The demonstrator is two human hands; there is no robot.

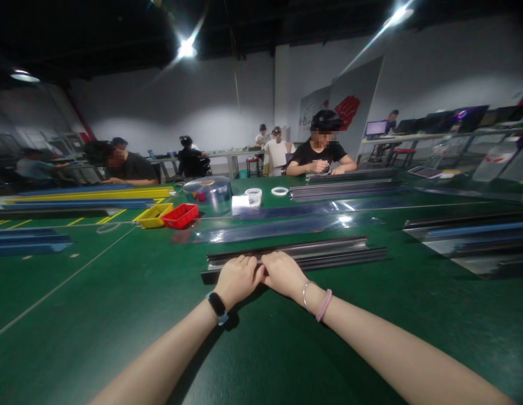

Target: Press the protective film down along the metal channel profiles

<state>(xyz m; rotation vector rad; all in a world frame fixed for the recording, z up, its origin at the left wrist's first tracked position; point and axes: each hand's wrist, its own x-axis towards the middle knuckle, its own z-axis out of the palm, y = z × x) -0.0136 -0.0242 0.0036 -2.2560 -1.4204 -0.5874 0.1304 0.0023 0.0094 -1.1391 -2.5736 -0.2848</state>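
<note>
A long dark channel-shaped profile [337,256] lies crosswise on the green table [261,349], just beyond my wrists. My left hand [239,277], with a dark watch at the wrist, is closed over the near edge of the profile toward its left end. Right beside it, my right hand [282,273], wearing a bangle and a pink band, grips the same profile with bent fingers. The two thumbs meet or nearly meet. My fingertips are hidden behind the profile's edge. Clear plastic strips [270,229] lie flat beyond it.
A yellow bin [156,216] and a red bin [180,216] stand beyond to the left, near a roll of clear film [219,194]. More profiles lie left [29,242] and right [489,236]. Across the table a person [323,149] handles dark profiles.
</note>
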